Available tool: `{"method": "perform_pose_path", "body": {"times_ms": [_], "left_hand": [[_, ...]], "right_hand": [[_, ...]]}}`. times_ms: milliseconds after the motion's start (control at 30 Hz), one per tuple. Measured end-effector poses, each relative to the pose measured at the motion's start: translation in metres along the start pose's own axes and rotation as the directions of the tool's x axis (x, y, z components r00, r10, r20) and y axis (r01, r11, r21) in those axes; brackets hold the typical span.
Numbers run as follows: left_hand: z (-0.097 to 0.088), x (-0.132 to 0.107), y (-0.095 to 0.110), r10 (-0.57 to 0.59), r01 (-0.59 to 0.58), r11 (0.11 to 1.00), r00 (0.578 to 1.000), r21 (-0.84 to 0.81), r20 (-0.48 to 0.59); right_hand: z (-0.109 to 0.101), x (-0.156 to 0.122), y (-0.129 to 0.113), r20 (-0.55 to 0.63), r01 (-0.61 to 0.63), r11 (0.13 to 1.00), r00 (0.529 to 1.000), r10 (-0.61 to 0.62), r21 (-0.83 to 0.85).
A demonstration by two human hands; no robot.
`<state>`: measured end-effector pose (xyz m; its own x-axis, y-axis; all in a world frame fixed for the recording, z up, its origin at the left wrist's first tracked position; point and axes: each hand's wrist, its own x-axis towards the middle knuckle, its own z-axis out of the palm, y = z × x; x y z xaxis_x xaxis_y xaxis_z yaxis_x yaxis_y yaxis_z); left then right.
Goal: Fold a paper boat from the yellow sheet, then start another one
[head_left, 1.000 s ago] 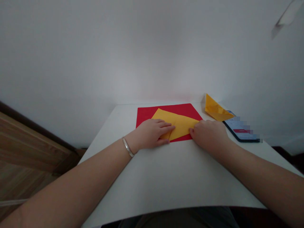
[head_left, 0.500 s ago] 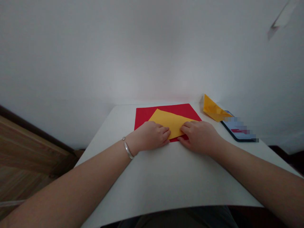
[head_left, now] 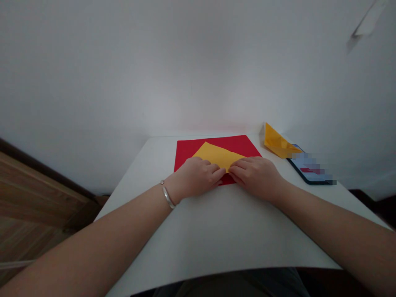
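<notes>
A folded yellow paper (head_left: 218, 156) lies on a red sheet (head_left: 188, 148) on the white table (head_left: 216, 222). My left hand (head_left: 198, 177), with a silver bracelet at the wrist, presses its curled fingers onto the paper's near edge. My right hand (head_left: 255, 175) presses down beside it, and the fingertips of both hands almost meet over the paper's near corner. Much of the paper's near part is hidden under the hands.
A second folded yellow paper shape (head_left: 276, 142) stands at the table's far right. A phone (head_left: 311, 171) with a lit screen lies beside it near the right edge. A white wall rises behind the table. Wooden flooring (head_left: 37, 206) shows at the left.
My right hand has slid left along the yellow paper's near edge until it meets my left hand. The left hand's fingers have curled in and stayed in place.
</notes>
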<state>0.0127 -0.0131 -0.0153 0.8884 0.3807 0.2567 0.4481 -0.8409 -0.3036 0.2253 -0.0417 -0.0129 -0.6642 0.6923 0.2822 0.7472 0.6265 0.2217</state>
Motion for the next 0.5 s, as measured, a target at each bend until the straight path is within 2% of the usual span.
{"method": "perform_pose_path", "body": {"times_ms": [133,267,367,433,500], "left_hand": [[-0.002,-0.001,-0.003,-0.047,0.044,0.996,0.998,0.080,0.036],[-0.003,-0.003,-0.006,-0.187,0.195,0.975,0.979,0.104,-0.077],[-0.001,-0.005,-0.008,-0.371,0.387,0.921,0.907,0.047,-0.198],[0.000,-0.007,-0.009,-0.469,0.476,0.879,0.854,-0.024,-0.227],[0.000,-0.007,-0.010,-0.545,0.529,0.838,0.807,-0.133,-0.229]], "right_hand": [[0.003,0.000,0.000,-0.113,-0.035,0.995,0.993,0.046,0.095],[0.009,-0.001,0.008,-0.202,-0.135,0.958,0.961,0.189,0.255],[0.019,-0.002,0.019,-0.302,-0.242,0.898,0.882,0.361,0.367],[0.027,-0.002,0.026,-0.357,-0.302,0.827,0.793,0.494,0.474],[0.036,-0.002,0.033,-0.338,-0.319,0.726,0.724,0.601,0.609]]}}
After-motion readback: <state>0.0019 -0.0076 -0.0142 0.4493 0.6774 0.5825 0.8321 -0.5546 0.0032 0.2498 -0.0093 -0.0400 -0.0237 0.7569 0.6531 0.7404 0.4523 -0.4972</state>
